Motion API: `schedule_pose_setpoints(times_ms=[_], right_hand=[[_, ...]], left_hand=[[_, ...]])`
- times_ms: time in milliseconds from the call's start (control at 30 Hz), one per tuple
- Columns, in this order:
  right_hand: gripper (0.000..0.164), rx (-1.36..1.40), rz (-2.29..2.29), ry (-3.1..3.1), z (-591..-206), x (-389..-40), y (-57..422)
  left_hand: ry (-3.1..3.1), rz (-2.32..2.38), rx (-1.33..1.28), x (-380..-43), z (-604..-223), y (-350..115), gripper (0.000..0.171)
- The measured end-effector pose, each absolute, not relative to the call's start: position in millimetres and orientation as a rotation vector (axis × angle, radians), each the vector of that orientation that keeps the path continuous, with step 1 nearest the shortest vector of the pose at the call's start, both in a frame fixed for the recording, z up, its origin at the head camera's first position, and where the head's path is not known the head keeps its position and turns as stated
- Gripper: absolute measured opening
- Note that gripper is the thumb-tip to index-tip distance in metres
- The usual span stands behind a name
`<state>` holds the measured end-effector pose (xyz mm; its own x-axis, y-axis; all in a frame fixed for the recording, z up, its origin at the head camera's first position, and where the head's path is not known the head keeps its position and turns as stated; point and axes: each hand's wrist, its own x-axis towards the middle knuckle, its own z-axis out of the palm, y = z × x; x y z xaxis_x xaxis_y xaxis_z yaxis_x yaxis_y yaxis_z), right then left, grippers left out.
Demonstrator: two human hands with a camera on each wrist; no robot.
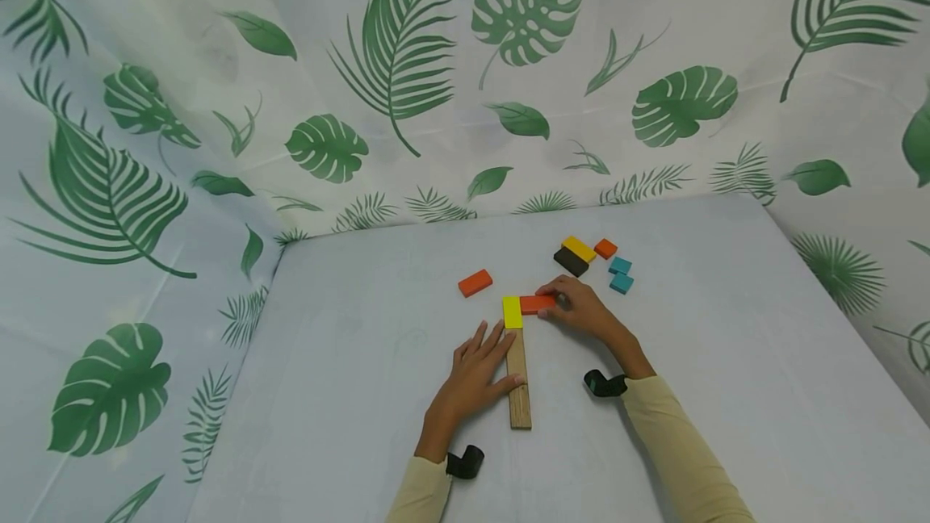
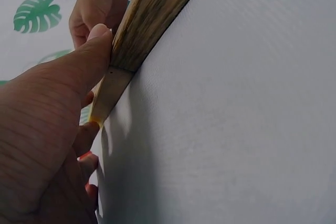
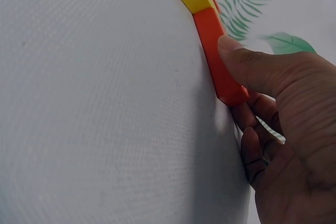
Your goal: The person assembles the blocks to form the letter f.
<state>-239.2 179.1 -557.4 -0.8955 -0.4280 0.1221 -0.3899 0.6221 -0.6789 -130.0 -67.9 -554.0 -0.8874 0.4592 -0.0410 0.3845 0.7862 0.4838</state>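
A line of wooden blocks point(image 1: 519, 410) lies on the table, lighter at the far part and darker at the near end. A yellow block point(image 1: 512, 312) touches its far end. Against the yellow block's right side lies an orange-red block point(image 1: 534, 304), forming a corner. My right hand point(image 1: 581, 311) pinches that orange-red block point(image 3: 212, 51) near its outer end, thumb on the near side and fingers beyond. My left hand point(image 1: 474, 378) rests along the wooden line, fingers extended; its thumb point(image 2: 94, 51) and index fingertip touch the wood.
Another orange-red block point(image 1: 475, 283) lies at the left behind the corner. Back right are a yellow block point(image 1: 579, 248), a dark block point(image 1: 571, 261), a small orange piece point(image 1: 605, 248) and two blue pieces point(image 1: 620, 265). A leaf-patterned cloth point(image 1: 450, 87) hangs behind the table.
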Motion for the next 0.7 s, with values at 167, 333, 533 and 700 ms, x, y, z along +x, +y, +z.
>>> schedule_pose_setpoints(times_ms=[167,333,533,700], right_hand=[[0.035,-0.7,-1.159,2.782,-557,-239,179],[0.036,-0.708,-1.169,2.775,-558,-238,179],[0.035,-0.72,-1.172,2.766,-560,-239,180],[0.035,-0.737,-1.189,2.77,-561,-240,181]], left_hand=[[2.838,0.711,0.642,-134,-555,-65,0.074],[2.851,0.686,0.61,-139,-554,-59,0.07],[2.85,0.657,0.591,-144,-554,-58,0.067],[2.846,0.678,0.596,-146,-552,-59,0.065]])
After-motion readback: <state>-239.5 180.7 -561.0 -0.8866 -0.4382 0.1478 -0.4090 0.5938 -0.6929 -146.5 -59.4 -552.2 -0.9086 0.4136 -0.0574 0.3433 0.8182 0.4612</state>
